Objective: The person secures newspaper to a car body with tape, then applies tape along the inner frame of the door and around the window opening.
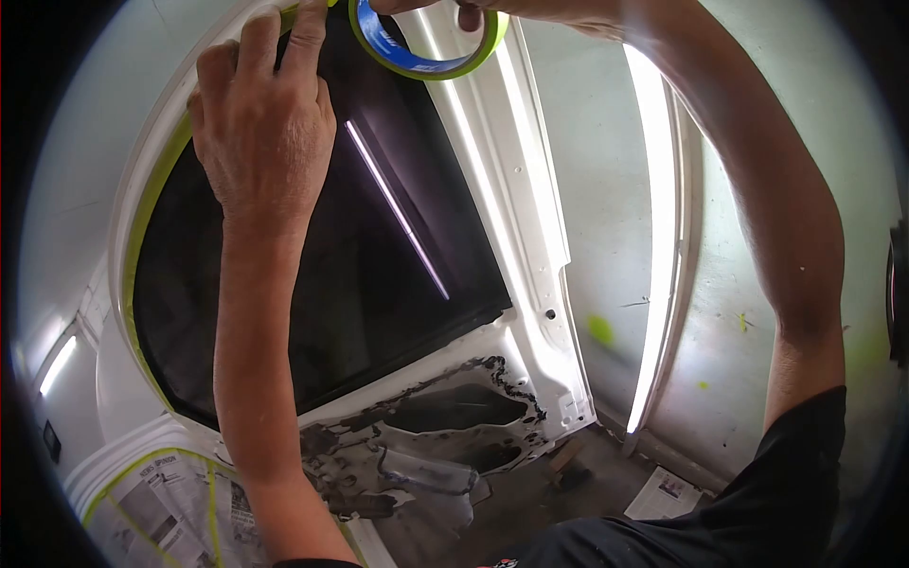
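Left hand (260, 118) lies flat, fingers spread, pressing yellow-green masking tape strip (142, 222) along the white car door's (516, 218) window-frame upper edge. Right hand (445, 8) grips the blue-cored tape roll (426, 43) near the frame's top corner. Best: keep strip taut, smooth progressively along the curve.

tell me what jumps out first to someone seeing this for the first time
The left hand presses flat on the top edge of a dark window in a white car door, where a strip of yellow-green masking tape follows the curved frame. At the top, the right hand holds the tape roll, its core blue inside. Lower left, taped-down newspaper covers a panel.
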Tool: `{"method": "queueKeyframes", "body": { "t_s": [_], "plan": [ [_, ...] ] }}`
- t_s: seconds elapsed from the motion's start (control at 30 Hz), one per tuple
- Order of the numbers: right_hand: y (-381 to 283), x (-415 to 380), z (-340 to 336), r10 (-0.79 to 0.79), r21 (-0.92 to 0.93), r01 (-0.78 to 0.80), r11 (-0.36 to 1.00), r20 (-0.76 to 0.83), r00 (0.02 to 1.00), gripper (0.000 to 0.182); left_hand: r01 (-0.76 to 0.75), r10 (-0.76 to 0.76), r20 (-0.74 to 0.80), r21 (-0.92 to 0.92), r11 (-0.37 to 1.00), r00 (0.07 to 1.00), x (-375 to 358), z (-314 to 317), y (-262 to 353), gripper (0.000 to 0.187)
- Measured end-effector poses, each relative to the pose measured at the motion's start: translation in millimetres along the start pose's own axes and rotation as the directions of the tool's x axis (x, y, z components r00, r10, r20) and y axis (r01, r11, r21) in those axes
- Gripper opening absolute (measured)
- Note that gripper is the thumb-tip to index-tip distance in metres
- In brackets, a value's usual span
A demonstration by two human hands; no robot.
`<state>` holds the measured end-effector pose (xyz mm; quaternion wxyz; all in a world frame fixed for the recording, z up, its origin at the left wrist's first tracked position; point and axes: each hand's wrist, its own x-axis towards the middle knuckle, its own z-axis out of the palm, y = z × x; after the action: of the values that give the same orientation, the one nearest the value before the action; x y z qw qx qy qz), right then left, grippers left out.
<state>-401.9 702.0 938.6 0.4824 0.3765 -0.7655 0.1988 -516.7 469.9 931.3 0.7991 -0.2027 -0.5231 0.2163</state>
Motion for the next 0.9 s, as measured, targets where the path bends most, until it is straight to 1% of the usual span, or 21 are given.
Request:
{"method": "queueKeyframes", "body": {
  "t_s": [0.1,0.13,0.23,0.27,0.37,0.4,0.47,0.5,0.57,0.63,0.7,0.73,0.8,0.83,0.9],
  "plan": [
    [11.9,-4.1,-5.2,0.070,0.228,-0.097,0.969,0.124,0.990,0.059,-0.013,0.012,0.021,0.015,1.000,1.000,2.0,-0.8,1.1,0.061],
    [12.4,-4.8,-10.9,0.076,0.217,-0.110,0.970,0.159,0.984,0.058,-0.007,0.006,0.038,0.028,1.000,0.999,3.3,-3.2,3.4,0.061],
    [13.0,-9.3,12.1,0.111,-0.038,-0.113,0.993,-0.050,0.993,0.048,-0.019,0.017,0.041,0.045,0.999,0.999,3.5,-3.2,3.1,0.060],
    [8.3,-2.9,6.9,0.217,-0.090,-0.214,0.973,0.026,0.976,0.046,-0.028,0.026,0.033,0.044,0.999,0.999,3.3,-2.3,2.0,0.059],
    [5.8,3.3,-1.7,0.280,-0.230,-0.233,0.945,0.199,0.939,0.041,-0.020,0.018,0.060,0.033,0.999,0.998,3.4,-4.7,-0.3,0.061],
    [8.9,2.8,0.1,0.267,-0.204,-0.226,0.953,0.201,0.943,0.041,-0.025,0.023,0.058,0.036,0.999,0.998,3.2,-4.7,-0.8,0.061],
    [27.4,-6.6,6.3,0.055,-0.190,-0.028,0.981,0.136,0.989,0.041,-0.034,0.032,0.051,0.046,0.998,0.998,2.5,-3.9,-2.2,0.061],
    [32.1,-10.5,9.7,-0.052,-0.196,0.071,0.978,0.101,0.993,0.040,-0.041,0.039,0.030,0.046,0.998,0.999,1.8,-2.3,-3.1,0.062],
    [37.8,-3.2,7.4,0.019,-0.170,0.010,0.985,0.165,0.986,0.041,-0.056,0.056,-0.014,0.042,0.998,0.998,1.4,1.5,-3.3,0.063],
    [32.5,-0.5,0.8,0.071,-0.124,-0.042,0.991,0.236,0.969,0.041,-0.034,0.034,-0.013,0.024,0.999,0.999,3.0,-0.5,-1.5,0.063],
    [37.2,3.7,4.9,0.068,-0.116,-0.043,0.992,0.219,0.973,0.042,-0.018,0.019,-0.011,0.013,1.000,1.000,3.9,-2.8,0.6,0.063],
    [45.3,10.1,17.6,0.044,-0.139,-0.022,0.990,0.163,0.986,0.043,-0.014,0.014,-0.011,0.011,1.000,1.000,4.2,-3.8,1.3,0.062],
    [50.7,9.0,15.9,0.024,-0.128,-0.005,0.992,0.151,0.988,0.044,-0.004,0.004,-0.004,0.009,1.000,1.000,4.7,-4.7,2.6,0.061],
    [34.8,0.5,0.6,0.028,-0.094,-0.010,0.996,0.194,0.981,0.044,0.001,-0.001,0.002,0.009,1.000,1.000,4.6,-4.9,3.2,0.061],
    [21.9,-6.5,-3.1,0.014,-0.095,0.005,0.996,0.194,0.981,0.045,0.005,-0.005,-0.002,0.003,1.000,1.000,3.5,-4.8,2.5,0.059]
  ]
}}
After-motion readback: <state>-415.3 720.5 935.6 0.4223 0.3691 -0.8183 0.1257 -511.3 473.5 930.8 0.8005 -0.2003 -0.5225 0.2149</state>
